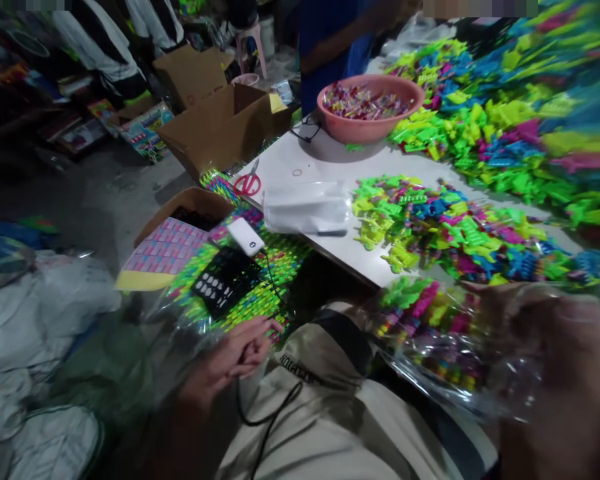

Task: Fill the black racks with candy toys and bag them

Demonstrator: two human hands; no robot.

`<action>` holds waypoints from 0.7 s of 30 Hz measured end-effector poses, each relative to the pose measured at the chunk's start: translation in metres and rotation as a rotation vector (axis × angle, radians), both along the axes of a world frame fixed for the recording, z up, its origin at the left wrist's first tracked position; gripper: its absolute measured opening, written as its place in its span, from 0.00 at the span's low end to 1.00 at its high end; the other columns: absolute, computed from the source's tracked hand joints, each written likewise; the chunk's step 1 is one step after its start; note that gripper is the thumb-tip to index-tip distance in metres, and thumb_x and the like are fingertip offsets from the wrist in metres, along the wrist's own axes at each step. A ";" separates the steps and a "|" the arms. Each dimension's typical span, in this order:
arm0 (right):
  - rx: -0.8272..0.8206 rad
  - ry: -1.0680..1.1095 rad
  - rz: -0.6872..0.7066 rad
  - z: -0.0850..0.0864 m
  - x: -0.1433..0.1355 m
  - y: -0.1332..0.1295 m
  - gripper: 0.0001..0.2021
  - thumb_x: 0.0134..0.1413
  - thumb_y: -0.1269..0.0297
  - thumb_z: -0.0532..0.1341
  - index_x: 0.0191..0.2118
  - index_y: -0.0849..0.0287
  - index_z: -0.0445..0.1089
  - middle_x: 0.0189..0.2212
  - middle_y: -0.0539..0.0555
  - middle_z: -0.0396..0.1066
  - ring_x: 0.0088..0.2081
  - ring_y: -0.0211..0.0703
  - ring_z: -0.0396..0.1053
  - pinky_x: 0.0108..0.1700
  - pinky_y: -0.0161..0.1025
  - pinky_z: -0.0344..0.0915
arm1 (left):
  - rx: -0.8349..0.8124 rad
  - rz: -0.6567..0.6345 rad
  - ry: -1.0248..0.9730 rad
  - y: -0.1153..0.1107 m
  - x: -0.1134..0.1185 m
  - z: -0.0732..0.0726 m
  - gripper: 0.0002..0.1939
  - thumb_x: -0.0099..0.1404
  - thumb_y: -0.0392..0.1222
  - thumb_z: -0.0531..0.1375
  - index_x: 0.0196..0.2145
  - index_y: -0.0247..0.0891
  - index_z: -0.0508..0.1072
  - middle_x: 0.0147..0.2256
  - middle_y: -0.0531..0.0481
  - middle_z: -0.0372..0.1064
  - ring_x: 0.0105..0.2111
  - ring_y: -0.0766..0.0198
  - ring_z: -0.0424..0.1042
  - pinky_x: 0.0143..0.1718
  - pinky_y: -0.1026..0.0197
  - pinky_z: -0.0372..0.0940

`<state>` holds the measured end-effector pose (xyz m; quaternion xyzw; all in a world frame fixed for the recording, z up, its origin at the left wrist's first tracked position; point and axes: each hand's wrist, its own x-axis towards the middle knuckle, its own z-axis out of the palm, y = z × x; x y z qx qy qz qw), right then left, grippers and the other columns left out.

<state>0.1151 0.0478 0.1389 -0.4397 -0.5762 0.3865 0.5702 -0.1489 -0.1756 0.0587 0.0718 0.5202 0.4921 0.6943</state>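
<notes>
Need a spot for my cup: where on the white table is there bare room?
The widest bare patch of the white table lies around a small ring, between the pink basin, red-handled scissors and plastic bags. A narrower strip runs between the large colourful heap and nearer colourful pile, which crowd the right side.

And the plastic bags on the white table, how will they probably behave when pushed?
The plastic bags look thin and filmy, so probably floppy. Their glossy shine suggests easy sliding. They seem to overhang the white table, so a push might drop some.
</notes>
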 end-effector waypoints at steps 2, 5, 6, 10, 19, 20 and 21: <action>0.060 -0.003 0.086 -0.002 -0.008 -0.004 0.27 0.62 0.47 0.67 0.17 0.54 0.62 0.21 0.51 0.60 0.27 0.45 0.63 0.37 0.50 0.65 | -0.099 0.014 0.342 -0.031 -0.038 0.027 0.21 0.71 0.58 0.64 0.51 0.40 0.75 0.22 0.60 0.59 0.16 0.76 0.49 0.15 0.74 0.44; 0.126 0.033 0.208 -0.008 -0.024 -0.009 0.25 0.68 0.55 0.64 0.19 0.55 0.62 0.20 0.49 0.59 0.27 0.43 0.62 0.39 0.47 0.67 | -0.255 0.111 0.681 -0.068 -0.095 0.056 0.21 0.66 0.52 0.69 0.51 0.38 0.77 0.33 0.52 0.74 0.27 0.71 0.69 0.22 0.74 0.57; 0.132 0.048 0.231 -0.011 -0.030 -0.011 0.24 0.69 0.57 0.63 0.20 0.56 0.63 0.21 0.49 0.60 0.28 0.42 0.62 0.40 0.47 0.68 | -0.286 0.191 0.730 -0.077 -0.109 0.063 0.20 0.66 0.50 0.69 0.51 0.38 0.78 0.32 0.54 0.74 0.25 0.72 0.68 0.21 0.75 0.54; 0.130 0.064 0.274 -0.031 -0.061 -0.019 0.23 0.73 0.58 0.60 0.22 0.56 0.63 0.25 0.49 0.63 0.31 0.41 0.64 0.43 0.44 0.67 | -0.149 0.369 0.566 -0.089 -0.130 0.065 0.12 0.70 0.44 0.64 0.50 0.40 0.77 0.23 0.61 0.63 0.20 0.77 0.60 0.23 0.75 0.54; 0.063 -0.048 0.311 -0.079 -0.099 -0.018 0.24 0.75 0.51 0.55 0.26 0.56 0.66 0.24 0.47 0.60 0.29 0.40 0.63 0.38 0.40 0.63 | -0.148 -0.142 0.398 -0.090 -0.081 -0.030 0.21 0.72 0.59 0.60 0.34 0.38 0.78 0.27 0.48 0.75 0.24 0.64 0.72 0.27 0.65 0.66; 0.065 -0.033 0.293 -0.081 -0.098 -0.015 0.23 0.75 0.52 0.56 0.27 0.57 0.67 0.24 0.47 0.61 0.30 0.40 0.63 0.39 0.40 0.63 | -0.167 -0.268 0.393 -0.093 -0.069 -0.045 0.22 0.73 0.60 0.58 0.35 0.38 0.78 0.25 0.49 0.74 0.22 0.65 0.70 0.24 0.65 0.64; 0.067 -0.013 0.281 -0.082 -0.097 -0.012 0.23 0.75 0.52 0.56 0.27 0.57 0.67 0.25 0.47 0.61 0.30 0.39 0.63 0.40 0.40 0.64 | -0.172 -0.365 0.403 -0.094 -0.055 -0.061 0.23 0.74 0.60 0.56 0.34 0.39 0.77 0.24 0.49 0.74 0.20 0.64 0.69 0.22 0.64 0.62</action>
